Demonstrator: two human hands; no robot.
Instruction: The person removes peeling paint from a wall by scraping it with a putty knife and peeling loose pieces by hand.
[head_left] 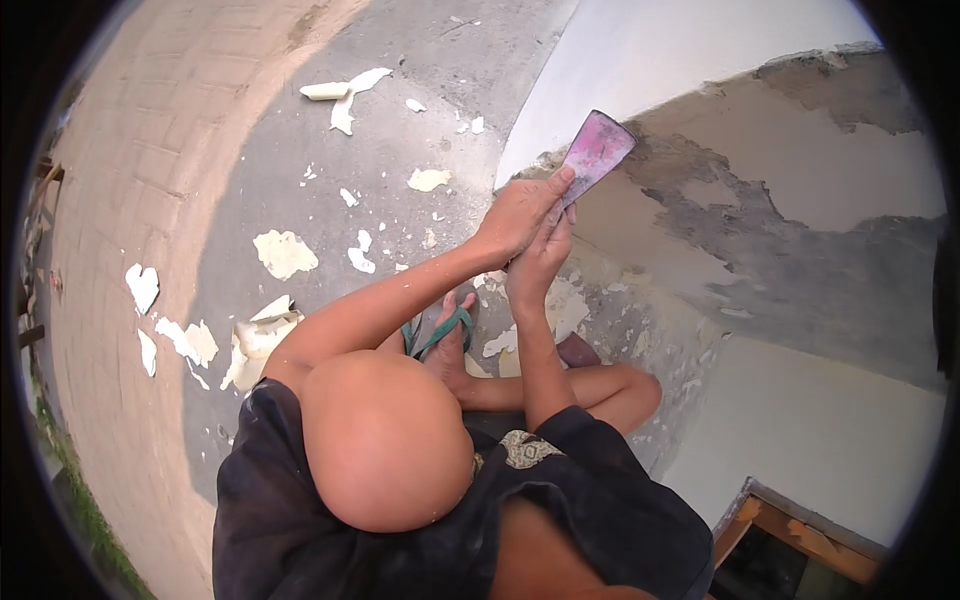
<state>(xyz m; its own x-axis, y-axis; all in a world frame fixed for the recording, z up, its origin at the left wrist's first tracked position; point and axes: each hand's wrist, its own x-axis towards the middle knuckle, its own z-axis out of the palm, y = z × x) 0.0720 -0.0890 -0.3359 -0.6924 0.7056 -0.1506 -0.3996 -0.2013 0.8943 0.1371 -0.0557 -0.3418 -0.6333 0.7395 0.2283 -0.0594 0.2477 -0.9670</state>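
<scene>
The left hand (520, 215) and right hand (543, 248) are both wrapped around a scraper (599, 148), just right of centre in the upper half of the frame. Its pinkish blade points to the upper right, beside the wall (830, 150) where bare patches meet white paint (whether the edge touches, I cannot tell). Pale flakes (285, 254) lie scattered over the grey floor (330, 225) at left, and a sandalled foot (450, 345) shows below the hands.
</scene>
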